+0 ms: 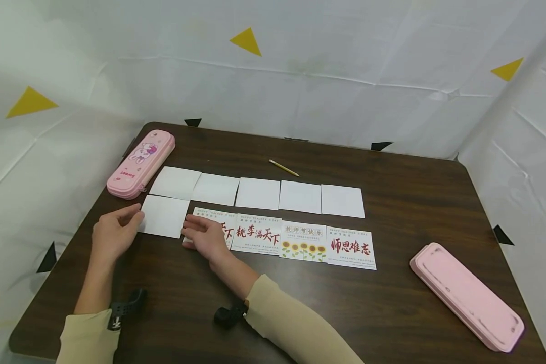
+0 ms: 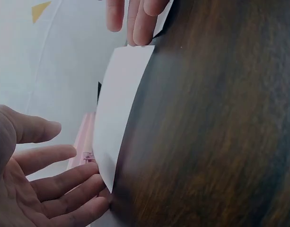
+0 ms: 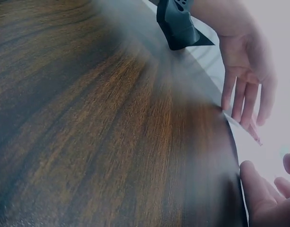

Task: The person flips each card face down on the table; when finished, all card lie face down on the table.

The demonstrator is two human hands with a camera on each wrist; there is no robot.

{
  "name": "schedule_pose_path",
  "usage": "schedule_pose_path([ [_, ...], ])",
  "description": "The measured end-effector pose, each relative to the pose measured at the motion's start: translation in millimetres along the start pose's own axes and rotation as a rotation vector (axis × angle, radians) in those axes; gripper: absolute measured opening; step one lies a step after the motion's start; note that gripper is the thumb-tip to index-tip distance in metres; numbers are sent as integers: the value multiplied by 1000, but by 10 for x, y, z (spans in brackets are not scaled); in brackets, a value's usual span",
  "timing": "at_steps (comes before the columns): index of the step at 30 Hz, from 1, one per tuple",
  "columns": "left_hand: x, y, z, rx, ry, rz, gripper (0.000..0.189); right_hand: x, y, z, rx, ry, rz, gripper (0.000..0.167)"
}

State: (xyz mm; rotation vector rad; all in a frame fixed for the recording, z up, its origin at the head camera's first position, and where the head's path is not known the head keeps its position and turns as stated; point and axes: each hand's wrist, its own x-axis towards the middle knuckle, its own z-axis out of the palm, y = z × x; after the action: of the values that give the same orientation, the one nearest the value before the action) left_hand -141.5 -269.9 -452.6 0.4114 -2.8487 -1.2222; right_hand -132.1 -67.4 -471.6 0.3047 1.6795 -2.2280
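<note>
A blank white card (image 1: 165, 216) lies at the left end of the nearer row, between my two hands. My left hand (image 1: 115, 231) is at its left edge, and the left wrist view shows the extended fingers (image 2: 78, 194) touching the card's end, thumb apart. At the opposite edge, my right hand (image 1: 208, 239) has its fingers loosely straight and partly covers a printed card (image 1: 215, 214) with red characters. Rightward in that row lie another red-lettered card (image 1: 256, 234), a sunflower card (image 1: 303, 242) and a third red-lettered card (image 1: 351, 247).
Several blank white cards (image 1: 258, 193) form the farther row, with a pencil (image 1: 284, 168) behind them. A pink pencil case (image 1: 141, 164) with a cartoon print stands at the back left, and a plain pink case (image 1: 466, 296) at the right. White sheeting (image 1: 300, 96) surrounds the dark table (image 1: 409, 202).
</note>
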Motion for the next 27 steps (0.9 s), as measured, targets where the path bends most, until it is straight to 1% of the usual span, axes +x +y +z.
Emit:
schedule_pose_path([
  [9,30,-22,23,32,-38,12,50,-3,-3,-6,-1,-67,15,39],
  [16,44,-49,47,47,-36,30,50,-10,-3,2,-2,-86,15,40],
  [24,41,-56,64,54,-35,20,50,8,10,-7,6,-126,17,41],
  [27,47,-66,66,57,-35,24,49,22,11,-14,11,-139,24,40],
])
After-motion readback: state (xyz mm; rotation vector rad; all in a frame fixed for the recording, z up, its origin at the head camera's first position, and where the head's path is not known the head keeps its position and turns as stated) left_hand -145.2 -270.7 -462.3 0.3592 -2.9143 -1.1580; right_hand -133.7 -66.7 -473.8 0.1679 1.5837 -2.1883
